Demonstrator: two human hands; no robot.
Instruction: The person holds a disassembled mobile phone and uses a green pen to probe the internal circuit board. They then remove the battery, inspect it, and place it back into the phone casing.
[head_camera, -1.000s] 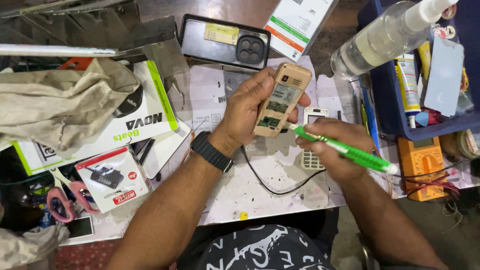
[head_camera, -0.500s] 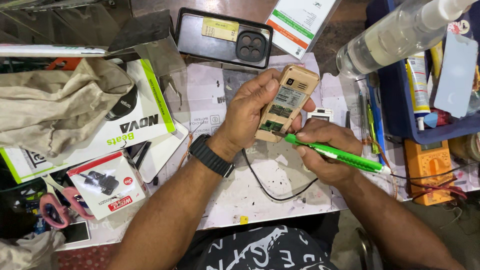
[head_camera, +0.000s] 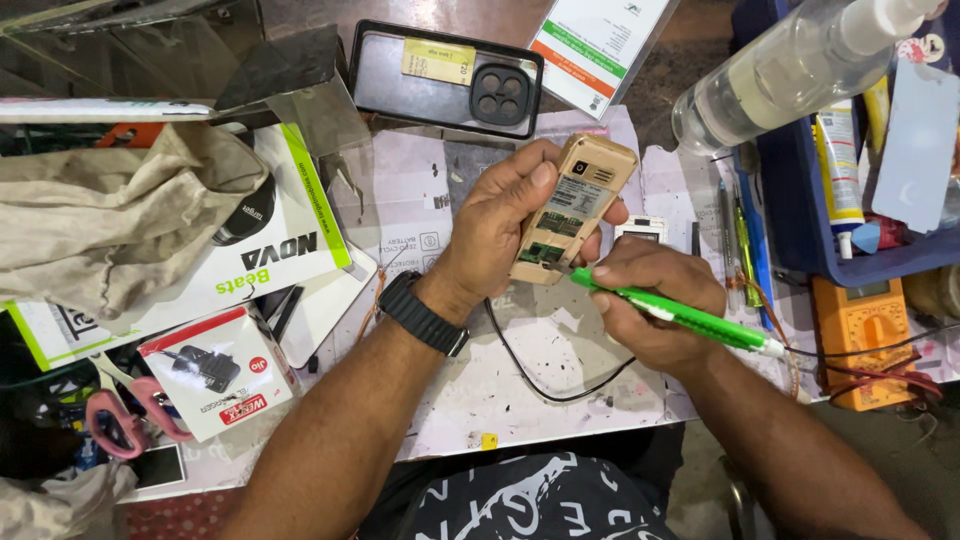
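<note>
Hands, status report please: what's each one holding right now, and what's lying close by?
Left hand grips opened tan phone. Right hand holds green tool, tip at phone's lower end. Black cable beneath.

Phone repair workbench: orange multimeter (head_camera: 865, 335), phone case (head_camera: 445, 75), scissors (head_camera: 125, 415).

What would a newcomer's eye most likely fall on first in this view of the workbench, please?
Probably the middle of the bench, where the left hand holds a small tan phone with its back cover off, and the right hand brings a bright green tool to its lower end. Next, the black phone case lying at the top and the crumpled cloth at the left.
</note>
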